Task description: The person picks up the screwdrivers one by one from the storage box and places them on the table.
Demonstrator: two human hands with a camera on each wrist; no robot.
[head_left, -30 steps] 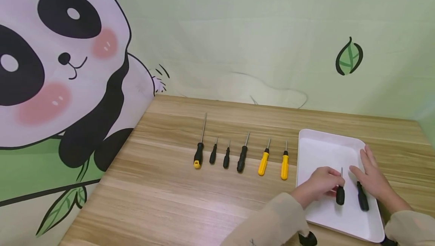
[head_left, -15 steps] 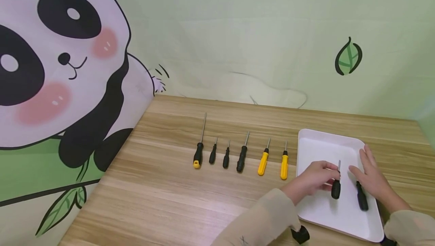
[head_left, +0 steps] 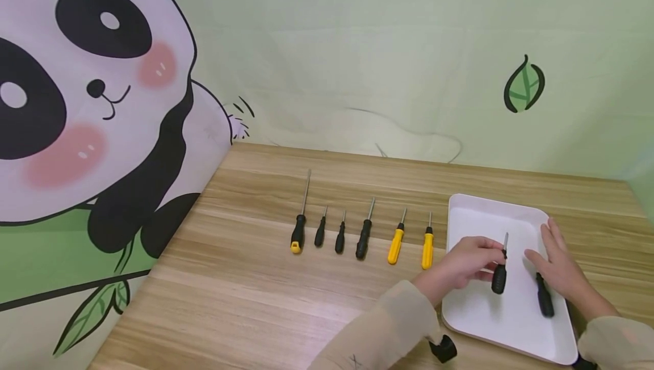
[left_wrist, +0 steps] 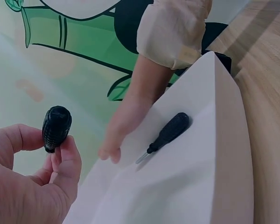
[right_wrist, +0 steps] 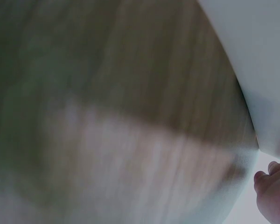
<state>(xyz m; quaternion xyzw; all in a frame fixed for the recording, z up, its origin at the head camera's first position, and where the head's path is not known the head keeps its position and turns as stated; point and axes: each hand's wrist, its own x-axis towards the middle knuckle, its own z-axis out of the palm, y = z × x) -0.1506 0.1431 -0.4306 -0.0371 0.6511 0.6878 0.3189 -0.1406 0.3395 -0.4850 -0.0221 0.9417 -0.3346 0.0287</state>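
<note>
My left hand (head_left: 465,262) pinches a short black-handled screwdriver (head_left: 499,279) above the white tray (head_left: 475,307). The shaft points up and away, and the ribbed black handle (left_wrist: 56,127) shows end-on in the left wrist view. My right hand (head_left: 564,268) rests at the tray's right rim, its fingers fairly straight along the edge and the thumb over the inside. Near that thumb another black screwdriver (head_left: 544,299) lies in the tray. In the right wrist view only some fingers (right_wrist: 275,191) show at the lower right.
Left of the tray, a spaced row lies on the wooden table (head_left: 245,302): a long black-and-yellow screwdriver (head_left: 298,231), several black ones, and two yellow ones (head_left: 395,245) (head_left: 427,248). A panda-printed backdrop (head_left: 357,75) rises behind the table.
My left hand has moved up and to the left with the screwdriver, away from the other one in the tray. The right hand and the row of screwdrivers stay put.
</note>
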